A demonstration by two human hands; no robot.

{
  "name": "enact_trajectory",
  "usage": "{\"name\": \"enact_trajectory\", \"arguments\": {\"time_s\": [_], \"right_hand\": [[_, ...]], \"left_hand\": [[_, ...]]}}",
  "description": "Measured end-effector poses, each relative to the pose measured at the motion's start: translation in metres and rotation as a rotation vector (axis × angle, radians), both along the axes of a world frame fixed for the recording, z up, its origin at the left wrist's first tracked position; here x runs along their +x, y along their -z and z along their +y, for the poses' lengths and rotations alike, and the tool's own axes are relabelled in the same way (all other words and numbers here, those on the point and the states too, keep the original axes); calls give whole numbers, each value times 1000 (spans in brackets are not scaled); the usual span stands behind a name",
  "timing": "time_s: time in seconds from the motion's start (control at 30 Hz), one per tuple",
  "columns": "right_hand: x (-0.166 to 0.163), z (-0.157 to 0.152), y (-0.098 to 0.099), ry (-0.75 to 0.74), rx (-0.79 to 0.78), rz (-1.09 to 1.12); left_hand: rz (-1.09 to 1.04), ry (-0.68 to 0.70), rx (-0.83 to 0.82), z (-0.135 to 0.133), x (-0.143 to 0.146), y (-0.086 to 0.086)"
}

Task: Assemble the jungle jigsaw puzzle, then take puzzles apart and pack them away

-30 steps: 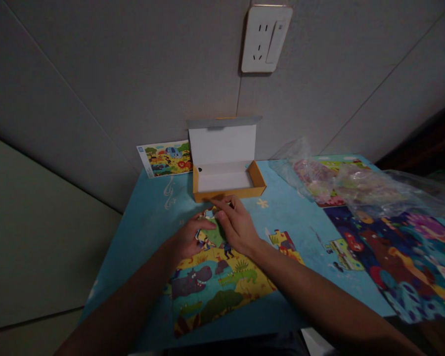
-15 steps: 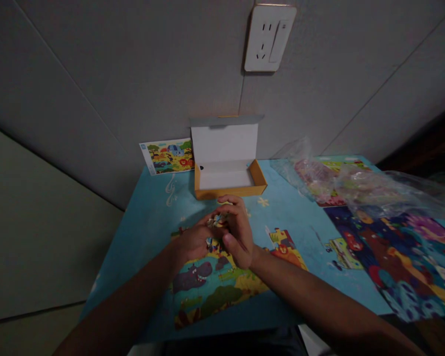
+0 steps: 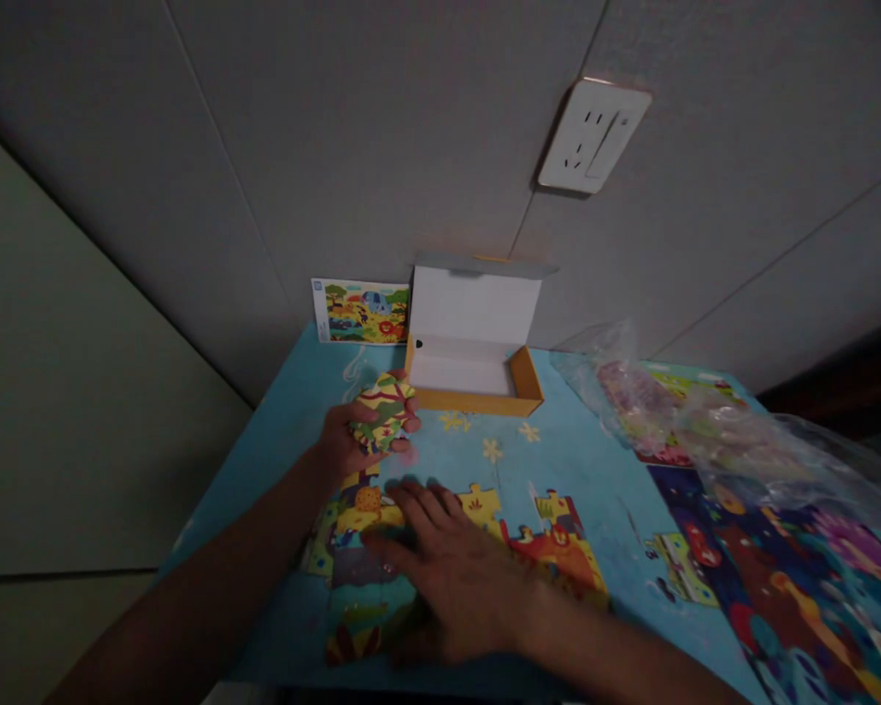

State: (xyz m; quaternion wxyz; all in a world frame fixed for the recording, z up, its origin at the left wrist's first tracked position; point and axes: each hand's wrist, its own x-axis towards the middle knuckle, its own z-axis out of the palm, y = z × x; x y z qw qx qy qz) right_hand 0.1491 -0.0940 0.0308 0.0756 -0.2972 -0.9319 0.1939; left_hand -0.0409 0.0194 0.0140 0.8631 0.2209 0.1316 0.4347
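Note:
My left hand [image 3: 340,443] is raised over the left part of the table, its fingers wrapped round a bunch of jigsaw puzzle pieces [image 3: 384,406] in yellow, green and red. Lower down, my right hand [image 3: 451,558] lies with fingers spread on a partly assembled jigsaw puzzle [image 3: 367,568] with animals on it. It covers the puzzle's middle. Along the puzzle's top edge the outline is uneven, with knobs and a gap toward the right, near an orange lion.
Behind stands an open yellow box [image 3: 477,402] with a white inside. A picture card [image 3: 367,313] leans on the wall beside it. Crumpled clear plastic bags [image 3: 712,421] and a dark blue sea-themed picture [image 3: 800,558] lie at right. A socket [image 3: 594,137] is on the wall.
My hands were together over the puzzle, cupped round the pieces. Now they are apart: the left has lifted away with the pieces, and the right has come down flat. The view has shifted.

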Motion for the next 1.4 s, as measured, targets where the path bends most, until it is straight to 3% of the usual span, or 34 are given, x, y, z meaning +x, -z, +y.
{"name": "enact_trajectory", "arguments": {"time_s": [0.17,0.3,0.53,0.67,0.77,0.93,1.13,1.4], "right_hand": [[2,-1,16,48,-10,-4],[19,3,23,57,0,2],[54,-1,5,165,0,-42],[43,19,-6,266,23,-13],[21,42,0,390,115,29],[-6,60,20,484,173,-19],[-2,65,21,506,149,34],[7,65,27,474,-34,478]], "left_hand": [[-39,-154,-33,9,-5,-6],[-46,-189,-22,13,-6,-5],[-12,-181,-37,18,-4,-1],[32,-197,-40,19,-3,-1],[53,-203,-4,15,-4,-3],[118,-136,33,7,-9,-4],[144,-6,88,8,-2,0],[325,172,257,9,-18,4]]}}
